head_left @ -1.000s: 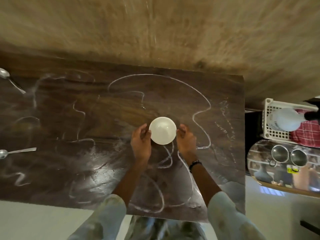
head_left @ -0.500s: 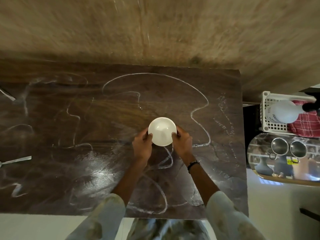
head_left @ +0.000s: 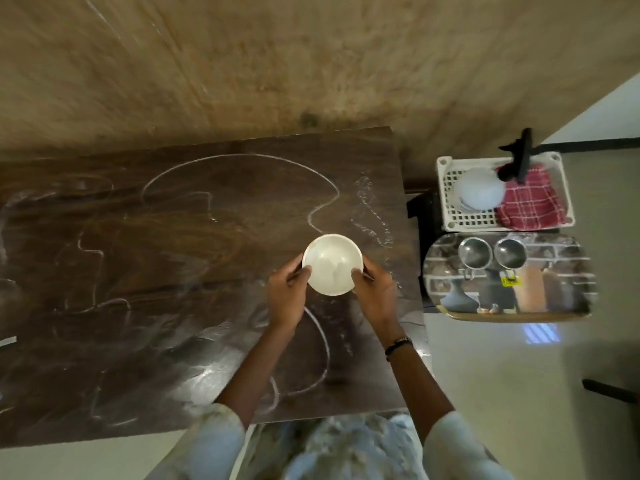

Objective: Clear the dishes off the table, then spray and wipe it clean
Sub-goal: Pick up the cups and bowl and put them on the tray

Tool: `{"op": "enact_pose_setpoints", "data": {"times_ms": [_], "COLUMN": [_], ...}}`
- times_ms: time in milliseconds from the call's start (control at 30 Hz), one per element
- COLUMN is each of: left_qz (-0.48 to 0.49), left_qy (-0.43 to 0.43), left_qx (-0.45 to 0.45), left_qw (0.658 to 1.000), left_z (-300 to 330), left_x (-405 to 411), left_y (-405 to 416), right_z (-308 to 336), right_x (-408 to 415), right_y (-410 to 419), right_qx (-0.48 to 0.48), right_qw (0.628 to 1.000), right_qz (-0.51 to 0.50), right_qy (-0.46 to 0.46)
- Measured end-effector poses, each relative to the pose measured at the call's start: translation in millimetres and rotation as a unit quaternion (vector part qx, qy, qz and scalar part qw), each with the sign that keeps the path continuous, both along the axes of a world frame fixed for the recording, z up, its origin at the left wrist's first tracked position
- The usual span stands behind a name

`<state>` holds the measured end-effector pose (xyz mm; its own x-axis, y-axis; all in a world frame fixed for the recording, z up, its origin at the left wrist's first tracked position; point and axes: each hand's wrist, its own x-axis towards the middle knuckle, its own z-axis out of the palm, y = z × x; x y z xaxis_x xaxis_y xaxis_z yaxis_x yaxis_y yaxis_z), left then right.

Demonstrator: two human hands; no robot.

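A small white bowl point(head_left: 332, 263) is held over the right part of the dark wooden table point(head_left: 138, 271), which is streaked with white smears. My left hand point(head_left: 287, 296) grips the bowl's left side, thumb on the rim. My right hand point(head_left: 375, 294) grips its right side the same way. Whether the bowl still touches the table cannot be told. A spray bottle point(head_left: 479, 192) with a black trigger lies in a white basket point(head_left: 446, 202) beside a red checked cloth point(head_left: 530, 206), to the right of the table.
A patterned oval tray point(head_left: 450, 289) with two steel cups point(head_left: 474, 252) stands right of the table, in front of the basket. A spoon handle tip point(head_left: 7, 341) shows at the left frame edge. A wall runs behind the table. Pale floor lies to the right.
Both hands have closed in on the bowl, thumbs now on its rim. The view has swung right, so the spoons on the left have slid out of frame.
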<state>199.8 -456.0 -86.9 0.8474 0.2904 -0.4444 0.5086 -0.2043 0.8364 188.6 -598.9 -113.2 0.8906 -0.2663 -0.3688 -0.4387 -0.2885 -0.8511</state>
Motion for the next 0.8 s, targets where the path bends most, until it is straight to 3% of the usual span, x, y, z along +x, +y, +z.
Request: {"op": "enact_pose_setpoints", "data": {"times_ms": [267,433,800], "left_qz": [0.004,-0.047,-0.164], "left_qy": [0.016,0.016,0.014], "left_qx": [-0.046,-0.083,-0.145], "left_qw": [0.999,0.995,0.976], "left_z": [-1,-5,-15], "left_x": [-43,-60,-56], "left_y": [-156,-252,-376], "right_z": [18,13,-7], "right_x": [-50,-76,-74], "right_y": [-155,-252,-370], "right_qx": [0.014,-0.021,-0.01], "right_qw": [0.998,0.997,0.976], "right_qz": [-0.045,-0.073,-0.211], "right_qy": [-0.034,0.011,0.053]}}
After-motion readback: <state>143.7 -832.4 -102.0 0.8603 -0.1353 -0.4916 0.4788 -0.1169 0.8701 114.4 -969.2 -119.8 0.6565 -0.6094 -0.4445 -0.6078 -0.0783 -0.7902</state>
